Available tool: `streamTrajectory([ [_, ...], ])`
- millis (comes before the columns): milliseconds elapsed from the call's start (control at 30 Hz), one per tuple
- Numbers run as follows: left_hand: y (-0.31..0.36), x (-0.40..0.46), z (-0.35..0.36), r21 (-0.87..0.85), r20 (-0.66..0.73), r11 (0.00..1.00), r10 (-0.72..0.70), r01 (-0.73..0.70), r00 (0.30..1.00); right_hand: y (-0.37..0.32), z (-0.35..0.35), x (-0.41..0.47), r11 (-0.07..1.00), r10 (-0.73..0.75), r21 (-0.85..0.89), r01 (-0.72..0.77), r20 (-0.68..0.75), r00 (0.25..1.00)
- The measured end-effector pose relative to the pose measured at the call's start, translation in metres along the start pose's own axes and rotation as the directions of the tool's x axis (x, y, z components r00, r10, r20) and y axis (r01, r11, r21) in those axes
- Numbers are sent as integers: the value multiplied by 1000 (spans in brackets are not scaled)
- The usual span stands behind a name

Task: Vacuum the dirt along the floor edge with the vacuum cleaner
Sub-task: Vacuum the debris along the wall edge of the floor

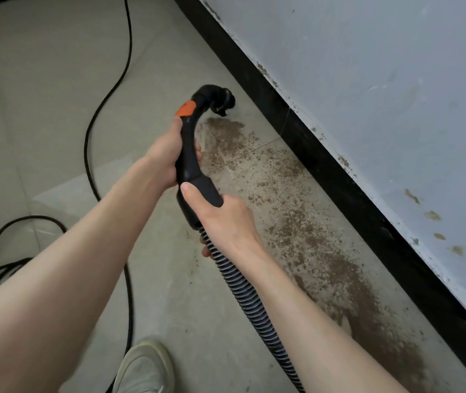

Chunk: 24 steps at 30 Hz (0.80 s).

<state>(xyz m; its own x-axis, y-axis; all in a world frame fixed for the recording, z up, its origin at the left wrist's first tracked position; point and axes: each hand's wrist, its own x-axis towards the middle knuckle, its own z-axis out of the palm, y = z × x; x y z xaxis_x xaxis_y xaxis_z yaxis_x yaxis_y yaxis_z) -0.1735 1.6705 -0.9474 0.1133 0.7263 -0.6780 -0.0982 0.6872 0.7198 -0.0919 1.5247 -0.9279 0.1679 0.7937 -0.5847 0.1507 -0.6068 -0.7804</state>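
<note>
The black vacuum handle with an orange button curves forward to a black nozzle at the far end of the dirt. My left hand grips the upper handle just below the button. My right hand holds the handle's lower end where the ribbed grey hose joins and runs down toward the bottom edge. Brown dirt lies scattered in a strip along the floor beside the black baseboard, thickest at the lower right.
A scuffed light blue wall rises above the baseboard on the right. A black power cord snakes across the beige tiled floor on the left, looping at the lower left. My pale shoe shows at the bottom.
</note>
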Motion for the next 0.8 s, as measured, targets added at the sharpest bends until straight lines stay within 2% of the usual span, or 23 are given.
streamTrajectory([
  [200, 10, -29, -70, -123, -107, 991, 45, -58, 993, -14, 52, -7, 998, -60, -25, 64, 139, 988],
  [367, -5, -35, -110, -139, -190, 990, -24, -3, 981, -6, 83, -10, 998, -32, -45, 43, 235, 972],
  [567, -18, -27, -105, -143, -191, 989, -56, 29, 980, 5, 77, -8, 998, 5, -64, 9, 213, 977],
  [800, -13, -15, -62, -112, -156, 993, -43, 26, 987, 1, 40, 0, 999, 22, -51, -14, 163, 986],
])
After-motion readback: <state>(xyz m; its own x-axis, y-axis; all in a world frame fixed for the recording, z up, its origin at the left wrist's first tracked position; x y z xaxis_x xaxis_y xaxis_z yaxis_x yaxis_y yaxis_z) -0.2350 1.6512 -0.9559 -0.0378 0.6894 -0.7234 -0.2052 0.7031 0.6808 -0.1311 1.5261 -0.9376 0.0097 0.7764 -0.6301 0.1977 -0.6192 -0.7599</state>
